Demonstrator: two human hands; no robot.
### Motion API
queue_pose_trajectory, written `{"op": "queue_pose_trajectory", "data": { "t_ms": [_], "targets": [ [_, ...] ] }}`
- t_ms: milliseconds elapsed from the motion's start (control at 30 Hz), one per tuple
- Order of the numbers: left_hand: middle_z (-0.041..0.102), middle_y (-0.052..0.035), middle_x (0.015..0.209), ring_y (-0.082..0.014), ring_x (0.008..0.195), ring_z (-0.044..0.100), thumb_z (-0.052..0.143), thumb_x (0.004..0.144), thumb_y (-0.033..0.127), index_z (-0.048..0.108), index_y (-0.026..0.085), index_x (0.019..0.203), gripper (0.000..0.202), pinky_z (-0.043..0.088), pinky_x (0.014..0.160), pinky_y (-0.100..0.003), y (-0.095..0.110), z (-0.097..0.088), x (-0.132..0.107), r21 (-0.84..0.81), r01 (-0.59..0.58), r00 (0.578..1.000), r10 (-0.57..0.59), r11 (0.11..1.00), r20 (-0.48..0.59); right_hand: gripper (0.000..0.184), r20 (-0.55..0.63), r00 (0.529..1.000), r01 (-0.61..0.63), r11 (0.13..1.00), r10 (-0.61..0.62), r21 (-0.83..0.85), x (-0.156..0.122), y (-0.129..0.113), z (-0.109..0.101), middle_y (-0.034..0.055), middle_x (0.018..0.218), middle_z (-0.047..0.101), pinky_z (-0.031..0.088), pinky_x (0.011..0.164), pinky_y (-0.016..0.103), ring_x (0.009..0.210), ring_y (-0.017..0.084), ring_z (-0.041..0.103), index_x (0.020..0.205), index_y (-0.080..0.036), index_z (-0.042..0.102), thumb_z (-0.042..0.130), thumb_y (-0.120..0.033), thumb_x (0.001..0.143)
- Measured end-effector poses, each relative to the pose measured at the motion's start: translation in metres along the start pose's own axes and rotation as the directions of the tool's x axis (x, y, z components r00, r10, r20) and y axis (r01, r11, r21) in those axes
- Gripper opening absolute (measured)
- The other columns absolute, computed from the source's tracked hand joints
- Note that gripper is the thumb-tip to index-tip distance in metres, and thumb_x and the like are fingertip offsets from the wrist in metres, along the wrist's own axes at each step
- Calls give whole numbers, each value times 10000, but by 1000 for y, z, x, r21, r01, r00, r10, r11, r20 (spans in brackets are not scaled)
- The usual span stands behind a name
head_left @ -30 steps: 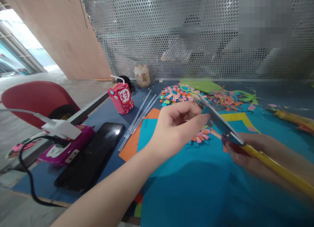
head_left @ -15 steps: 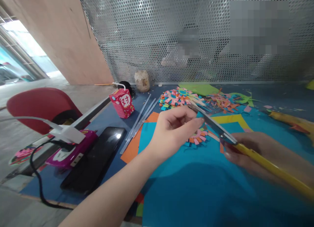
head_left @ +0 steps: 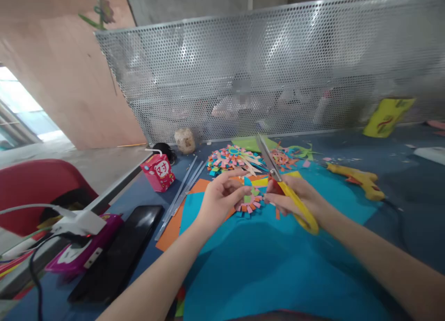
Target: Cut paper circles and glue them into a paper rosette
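My left hand [head_left: 222,200] pinches a small blue paper piece [head_left: 247,181] at its fingertips, partly hidden by the fingers. Yellow-handled scissors [head_left: 270,161] are gripped in my right hand [head_left: 295,196], their blades pointing up and away. Just beyond and below the left fingertips, a fringed paper flower [head_left: 253,204] in pink, orange and blue with a green centre lies on the large blue paper sheet [head_left: 264,261]. Farther back rests a pile of fringed paper flowers [head_left: 229,156], with curled paper strips [head_left: 283,156] beside it.
A yellow glue gun [head_left: 361,177] lies at the right, its cord trailing. Clear glue sticks [head_left: 179,196], a red drink carton [head_left: 159,173], a black phone [head_left: 118,251] and a magenta power strip [head_left: 85,249] are on the left. A perforated metal screen [head_left: 194,61] stands behind.
The view has tilted up and turned right, bringing the whole glue gun and a yellow container into sight. The scissors now point more upward, away from the left fingertips.
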State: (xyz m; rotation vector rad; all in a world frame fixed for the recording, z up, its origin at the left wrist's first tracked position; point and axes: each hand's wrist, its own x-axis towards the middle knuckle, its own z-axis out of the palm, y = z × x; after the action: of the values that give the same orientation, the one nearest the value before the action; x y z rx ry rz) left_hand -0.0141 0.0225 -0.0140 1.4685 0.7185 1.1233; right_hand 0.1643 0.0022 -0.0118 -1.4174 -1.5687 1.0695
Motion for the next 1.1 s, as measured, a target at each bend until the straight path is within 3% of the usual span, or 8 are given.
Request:
{"op": "queue_pose_trajectory", "data": {
  "t_ms": [167,367,600,733,900,1000,1100],
  "targets": [
    [613,27,579,-85,472,528,710,697,255,527,135,1063,426,393,433,-191,-7,7,-3,92,21,997,-27,996,70,148,48,999,12,995,-17,95,3,1,-2,-42,516,554,468,407,221,449,113,531,748,-181,486,568,-300,719],
    [601,32,555,-115,499,564,703,671,274,524,141,992,391,428,475,-215,-18,7,0,233,-11,997,-7,972,77,120,87,996,-20,991,8,134,-2,-4,-1,-72,478,515,398,381,167,404,75,490,704,-171,499,608,-141,665],
    [627,-2,796,-117,615,571,722,646,249,570,197,1007,395,457,557,-242,-23,6,-3,469,-156,982,187,869,-19,215,35,999,-24,980,17,198,5,1,3,-78,547,519,374,384,155,408,51,470,705,-170,490,632,-38,611],
    [673,-6,763,-119,617,569,724,649,232,666,211,880,239,462,640,-259,-20,8,-5,563,-201,962,270,802,-41,236,57,998,5,972,-19,237,12,12,4,-77,546,535,385,388,164,387,50,462,711,-174,479,670,-65,625],
    [714,-28,849,-144,689,631,709,670,240,692,212,874,207,497,684,-266,-18,9,-7,553,-182,962,264,813,-72,284,84,995,30,962,-55,272,9,11,2,-81,500,506,373,379,167,393,62,474,704,-178,478,749,-188,622],
    [715,-40,853,-152,697,652,693,690,259,679,193,927,247,526,632,-255,-16,10,-7,490,-150,973,216,859,-81,303,89,995,26,960,-53,279,4,5,0,-80,499,499,372,385,167,408,64,477,705,-177,479,764,-231,615],
    [711,-35,811,-129,587,637,695,689,260,663,175,956,282,528,529,-234,-13,11,-7,406,-124,983,168,906,-75,316,103,993,23,959,-55,283,2,1,-1,-77,510,503,376,392,166,422,62,476,699,-174,477,767,-269,614]
  ]
}}
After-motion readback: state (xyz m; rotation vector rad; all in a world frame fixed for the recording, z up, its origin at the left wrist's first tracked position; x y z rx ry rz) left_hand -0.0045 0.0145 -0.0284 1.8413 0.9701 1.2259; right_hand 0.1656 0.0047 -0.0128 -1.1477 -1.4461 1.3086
